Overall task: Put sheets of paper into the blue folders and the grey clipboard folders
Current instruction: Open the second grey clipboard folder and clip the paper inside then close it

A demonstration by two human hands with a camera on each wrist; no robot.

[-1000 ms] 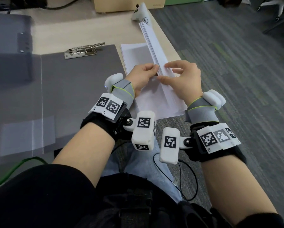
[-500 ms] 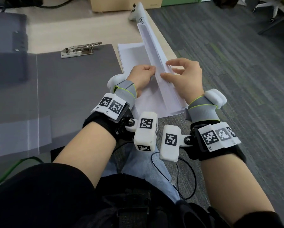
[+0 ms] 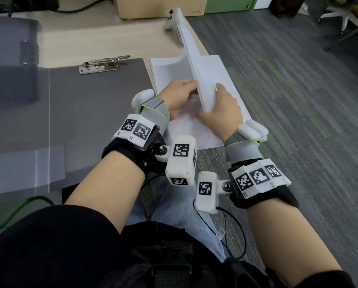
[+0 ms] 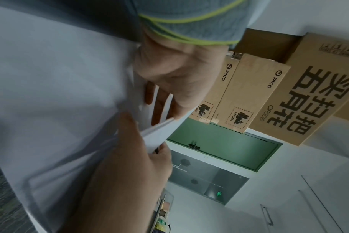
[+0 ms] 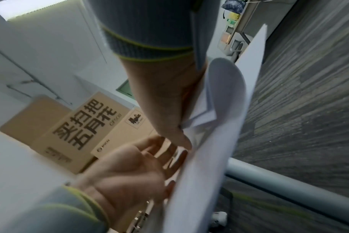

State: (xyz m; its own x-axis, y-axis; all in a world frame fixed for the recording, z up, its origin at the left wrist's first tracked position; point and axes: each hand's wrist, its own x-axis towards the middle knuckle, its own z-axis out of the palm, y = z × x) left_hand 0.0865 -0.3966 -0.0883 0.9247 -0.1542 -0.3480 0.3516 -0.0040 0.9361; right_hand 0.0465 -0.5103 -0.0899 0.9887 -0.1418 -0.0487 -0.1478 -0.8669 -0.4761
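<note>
A grey clipboard folder [image 3: 95, 113] lies open on the table, its metal clip [image 3: 103, 64] at the far edge. To its right a stack of white paper [image 3: 169, 69] lies flat at the table's corner. Both hands hold a bunch of sheets [image 3: 201, 65] lifted off that stack and standing on edge. My left hand [image 3: 191, 88] pinches the bunch from the left. My right hand [image 3: 213, 100] grips its near end, thumb on the left face and fingers mostly hidden behind. The wrist views show the sheets [image 4: 149, 135] [image 5: 209, 157] between fingers and thumbs.
The folder's translucent cover [image 3: 14, 121] is spread out to the left. A white device [image 3: 173, 20] and a cardboard box [image 3: 159, 7] sit at the far end. Grey carpet [image 3: 298, 100] runs right of the table edge. A green cable [image 3: 18, 210] hangs near my left elbow.
The lifted bunch now stands steeper. My right hand has slid from on top of the sheets to round their near end, with its fingers behind. My left hand stays against the left face.
</note>
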